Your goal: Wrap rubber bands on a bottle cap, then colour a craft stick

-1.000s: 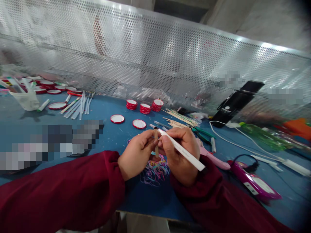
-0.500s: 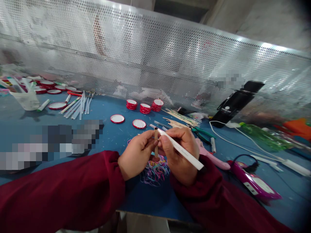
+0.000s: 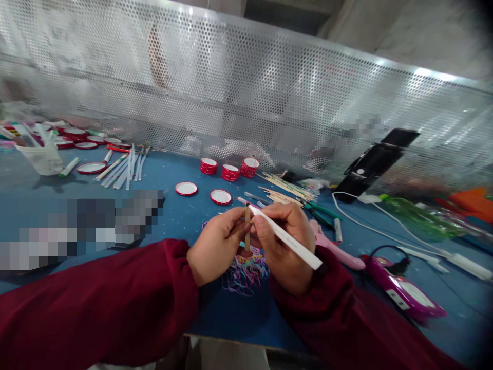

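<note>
Between the fingertips of my left hand (image 3: 215, 244) stands a flat wooden craft stick (image 3: 247, 238), upright, with a dark mark at its top end. My right hand (image 3: 288, 246) grips a white marker pen (image 3: 295, 244) slantwise, its tip touching or very close to the stick's top. Below both hands lies a tangle of colourful thin bands or threads (image 3: 246, 272), partly covered by my fingers.
Red-rimmed white discs (image 3: 221, 197) and small stacks of them stand beyond my hands. Thin sticks (image 3: 287, 187), green-handled pliers (image 3: 321, 213), a pink tool (image 3: 335, 249), a purple pack (image 3: 408, 290) and a black bottle (image 3: 370, 169) lie rightward. A cup of pens (image 3: 40, 159) stands far left.
Almost nothing differs. Both hands keep the same hold on the stick and the marker, with barely visible finger movement.
</note>
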A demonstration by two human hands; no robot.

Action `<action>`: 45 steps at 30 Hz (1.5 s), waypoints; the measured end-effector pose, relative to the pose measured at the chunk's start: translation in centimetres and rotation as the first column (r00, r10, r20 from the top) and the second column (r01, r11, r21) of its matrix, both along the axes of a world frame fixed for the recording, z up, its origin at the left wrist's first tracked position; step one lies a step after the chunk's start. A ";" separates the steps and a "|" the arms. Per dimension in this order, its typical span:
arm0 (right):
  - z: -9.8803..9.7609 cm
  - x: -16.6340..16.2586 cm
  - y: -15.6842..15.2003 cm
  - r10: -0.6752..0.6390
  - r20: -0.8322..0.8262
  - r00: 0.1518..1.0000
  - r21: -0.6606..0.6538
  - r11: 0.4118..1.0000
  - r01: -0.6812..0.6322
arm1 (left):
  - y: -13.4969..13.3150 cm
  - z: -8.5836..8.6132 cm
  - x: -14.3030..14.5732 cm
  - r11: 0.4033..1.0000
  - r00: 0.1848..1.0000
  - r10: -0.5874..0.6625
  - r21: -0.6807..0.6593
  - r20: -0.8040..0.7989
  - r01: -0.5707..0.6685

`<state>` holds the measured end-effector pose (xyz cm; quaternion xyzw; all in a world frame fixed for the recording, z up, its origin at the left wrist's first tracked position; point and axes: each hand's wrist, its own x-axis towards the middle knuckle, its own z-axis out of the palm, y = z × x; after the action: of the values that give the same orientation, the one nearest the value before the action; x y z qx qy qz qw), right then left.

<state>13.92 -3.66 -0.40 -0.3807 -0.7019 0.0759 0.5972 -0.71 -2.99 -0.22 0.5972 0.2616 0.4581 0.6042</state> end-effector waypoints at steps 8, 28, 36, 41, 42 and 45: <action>0.2 0.0 0.0 -0.041 0.043 0.998 0.048 0.998 0.039 | 0.0 0.0 0.0 1.000 1.000 0.007 -0.009 0.003 -0.006; 0.3 -0.1 -0.1 -0.041 0.053 0.998 0.058 0.998 0.038 | 0.0 -0.1 0.0 1.000 1.000 -0.007 -0.009 0.001 0.007; 0.4 -0.1 -0.1 -0.094 0.053 0.994 0.084 0.992 0.089 | 0.0 0.1 0.0 1.000 1.000 -0.008 -0.014 0.026 0.008; 0.2 -0.1 -0.1 -0.102 0.024 0.995 0.028 0.994 0.101 | -0.1 0.3 0.0 0.999 0.999 -0.010 -0.034 0.043 0.012; 0.1 -0.1 -0.1 -0.102 0.023 0.995 0.027 0.994 0.101 | -0.1 0.3 0.0 0.999 0.999 -0.011 -0.037 0.048 0.012; 0.2 -0.1 -0.1 -0.107 0.026 0.994 0.035 0.994 0.106 | -0.1 0.4 0.1 0.999 0.998 -0.013 -0.042 0.057 0.015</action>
<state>13.77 -3.75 -0.22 -0.4087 -0.6900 0.0268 0.5968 -0.66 -3.09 0.13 0.5727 0.2498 0.4649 0.6273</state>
